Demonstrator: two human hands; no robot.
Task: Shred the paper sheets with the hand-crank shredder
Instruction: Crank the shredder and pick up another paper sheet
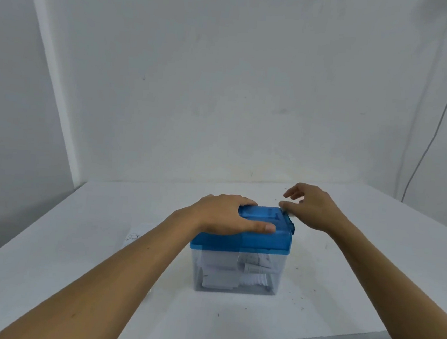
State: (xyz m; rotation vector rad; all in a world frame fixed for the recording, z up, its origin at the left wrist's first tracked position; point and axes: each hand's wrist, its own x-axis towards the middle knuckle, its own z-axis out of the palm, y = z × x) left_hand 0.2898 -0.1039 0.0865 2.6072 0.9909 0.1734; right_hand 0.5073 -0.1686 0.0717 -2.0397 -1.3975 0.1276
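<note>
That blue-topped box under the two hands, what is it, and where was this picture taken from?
The picture comes from a camera worn on a person's head, looking down at their own bare arms. The blue-lidded clear plastic shredder box stands on a white table. White paper pieces already lie inside the clear bin. The left hand presses flat on the lid to steady it. The right hand touches the lid's far right corner, where the crank probably sits, though it is hidden. A printed paper sheet lies on the table to the left.

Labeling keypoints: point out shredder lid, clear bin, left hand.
shredder lid [270,238]: head view, blue front face.
clear bin [234,275]: head view, front wall.
left hand [229,214]: head view, back of hand.
</note>
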